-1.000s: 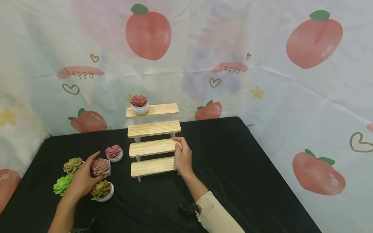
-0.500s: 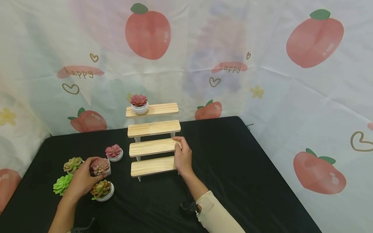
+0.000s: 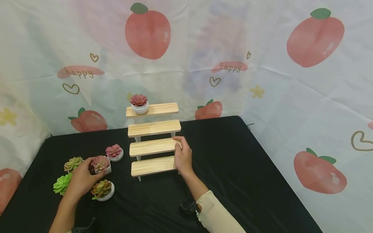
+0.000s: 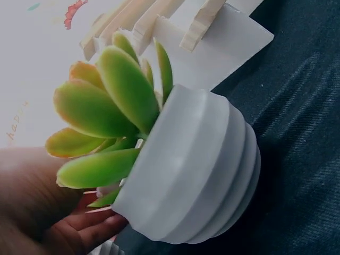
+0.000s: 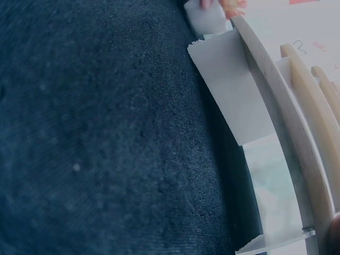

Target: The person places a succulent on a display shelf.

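Head view: backdrop (image 3: pixel 262 48) reads "happy"; left hand (image 3: pixel 78 179) grips pink succulent pot (image 3: pixel 101 164), right hand (image 3: pixel 183 157) clasps wooden shelf (image 3: pixel 152 147).

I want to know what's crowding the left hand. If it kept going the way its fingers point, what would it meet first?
The left hand already grips a pink succulent pot. Past it, the next thing is probably the other pink succulent pot, short of the wooden tiered stand; depth is unclear.
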`<action>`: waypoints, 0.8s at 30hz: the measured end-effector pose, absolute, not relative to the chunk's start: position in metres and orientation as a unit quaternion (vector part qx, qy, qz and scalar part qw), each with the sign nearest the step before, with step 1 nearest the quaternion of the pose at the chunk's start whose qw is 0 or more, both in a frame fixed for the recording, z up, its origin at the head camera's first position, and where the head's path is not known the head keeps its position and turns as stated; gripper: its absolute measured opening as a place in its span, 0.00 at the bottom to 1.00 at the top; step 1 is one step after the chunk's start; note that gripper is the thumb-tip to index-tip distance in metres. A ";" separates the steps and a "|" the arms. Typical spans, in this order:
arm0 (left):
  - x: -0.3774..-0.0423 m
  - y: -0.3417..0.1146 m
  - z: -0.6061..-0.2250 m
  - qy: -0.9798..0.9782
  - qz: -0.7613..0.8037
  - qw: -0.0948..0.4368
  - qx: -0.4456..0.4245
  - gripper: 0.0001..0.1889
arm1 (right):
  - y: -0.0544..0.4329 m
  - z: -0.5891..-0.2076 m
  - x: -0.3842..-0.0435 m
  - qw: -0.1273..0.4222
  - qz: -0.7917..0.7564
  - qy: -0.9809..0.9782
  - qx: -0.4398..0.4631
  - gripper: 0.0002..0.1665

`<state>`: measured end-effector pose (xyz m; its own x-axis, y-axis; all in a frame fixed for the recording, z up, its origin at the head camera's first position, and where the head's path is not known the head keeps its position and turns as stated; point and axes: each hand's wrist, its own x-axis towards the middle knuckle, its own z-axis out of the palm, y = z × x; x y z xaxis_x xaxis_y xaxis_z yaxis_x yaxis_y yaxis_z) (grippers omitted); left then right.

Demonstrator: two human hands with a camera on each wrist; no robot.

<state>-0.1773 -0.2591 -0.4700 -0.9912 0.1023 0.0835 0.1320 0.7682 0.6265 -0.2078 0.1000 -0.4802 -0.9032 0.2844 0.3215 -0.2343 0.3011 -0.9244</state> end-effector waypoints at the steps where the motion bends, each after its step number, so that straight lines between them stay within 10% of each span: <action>1: -0.177 -0.258 -0.470 -0.939 -0.336 0.034 -0.059 0.35 | 0.100 -0.480 -0.208 0.220 0.590 -0.776 -0.016 0.17; 24: -0.172 -0.249 -0.457 -0.917 -0.380 0.123 -0.008 0.36 | 0.100 -0.479 -0.206 0.218 0.590 -0.777 -0.012 0.17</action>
